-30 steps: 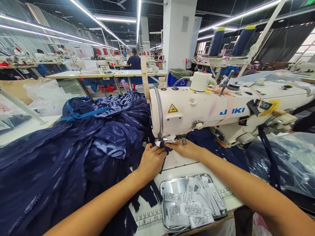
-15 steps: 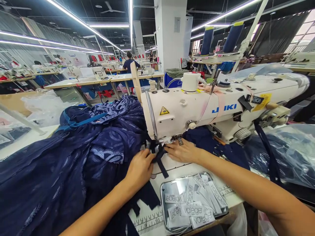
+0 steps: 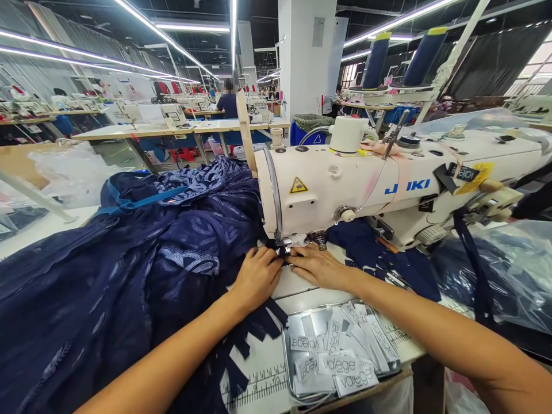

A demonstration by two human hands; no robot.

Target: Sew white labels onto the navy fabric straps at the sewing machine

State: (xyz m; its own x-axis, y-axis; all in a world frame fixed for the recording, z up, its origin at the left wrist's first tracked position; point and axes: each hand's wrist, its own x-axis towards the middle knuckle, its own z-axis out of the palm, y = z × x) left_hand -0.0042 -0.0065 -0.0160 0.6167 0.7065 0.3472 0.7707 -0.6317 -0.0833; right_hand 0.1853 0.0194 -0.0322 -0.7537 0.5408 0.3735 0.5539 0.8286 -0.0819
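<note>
At the presser foot (image 3: 284,246) of a white sewing machine (image 3: 328,184), my two hands meet from either side. My left hand (image 3: 257,277) has curled fingers closed on a dark fabric strip, mostly hidden under them. From the right, my right hand (image 3: 321,267) lies low on the machine bed with fingers stretched toward the foot, their tips beside the strip. Navy patterned fabric (image 3: 190,259) is heaped to the left of the machine. Below the hands, cut dark strips (image 3: 254,333) hang over the table edge.
A metal tray (image 3: 290,368) of printed white labels (image 3: 338,363) sits in front of the machine. Navy fabric pieces (image 3: 362,244) lie under the arm, and a plastic-wrapped bundle (image 3: 509,270) is at right. Thread cones (image 3: 377,60) stand behind. A person (image 3: 227,103) is farther back.
My left hand has moved up and right, closer to the presser foot. The dark strip end that hung between my hands no longer shows. The camera view has shifted slightly.
</note>
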